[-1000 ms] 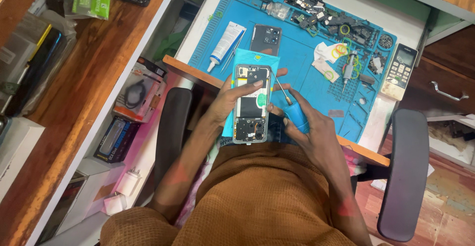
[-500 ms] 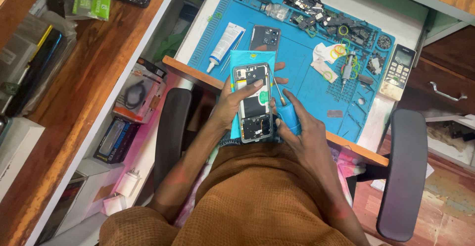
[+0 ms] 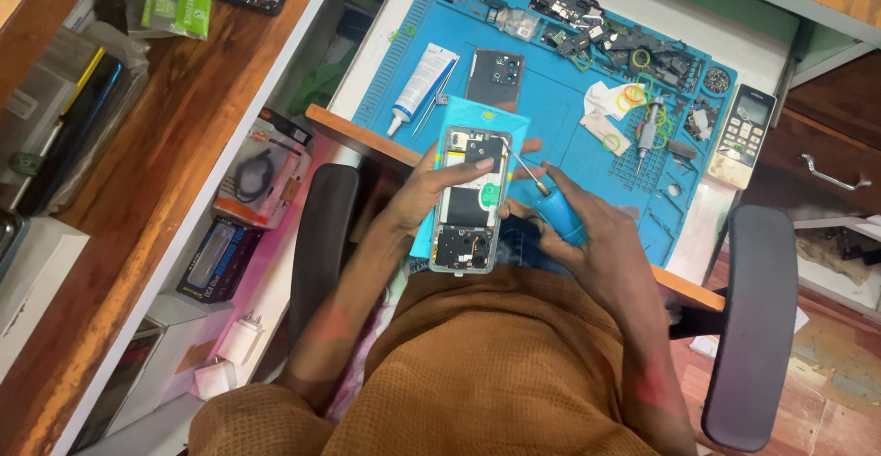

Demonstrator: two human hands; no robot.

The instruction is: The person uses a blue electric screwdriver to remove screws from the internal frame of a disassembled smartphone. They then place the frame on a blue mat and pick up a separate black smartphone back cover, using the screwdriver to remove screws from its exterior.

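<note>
While gripped: opened phone (image 3: pixel 472 199), screwdriver (image 3: pixel 553 210).

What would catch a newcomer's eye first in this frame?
The opened phone, its insides bare, sits mid-frame in the left hand. The right hand holds a blue screwdriver with its tip at the phone's upper right edge. Behind them a bright blue mat covers the desk, strewn with small parts, a white tube and a dark back cover.
</note>
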